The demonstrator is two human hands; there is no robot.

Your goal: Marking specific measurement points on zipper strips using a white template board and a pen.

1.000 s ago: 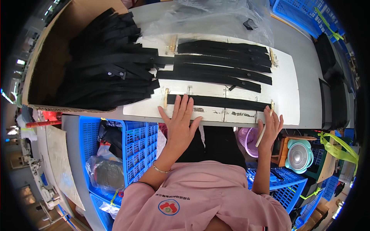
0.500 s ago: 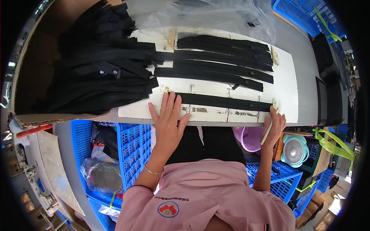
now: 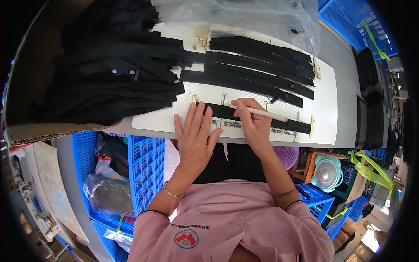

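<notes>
Head camera view: a person in a pink shirt (image 3: 231, 214) works at a grey worktop (image 3: 347, 78), with a white board (image 3: 325, 109) lying along its near edge. One black fabric strip (image 3: 222, 112) lies lengthwise close to the board's near edge. The left hand (image 3: 192, 142) is open, fingers slightly parted and thumb spread wide, some fingertips resting on the strip's left end without grasping it. The right hand (image 3: 255, 131), fingers bent, pinches a pale pen-like stick (image 3: 273, 115) low over the strip, tip pointing left; I cannot tell whether the tip touches. Farther back on the board are other black strips (image 3: 262, 61). A cardboard box (image 3: 65, 132) stands at the worktop's left, and clear plastic (image 3: 262, 19) lies toward its far edge.
</notes>
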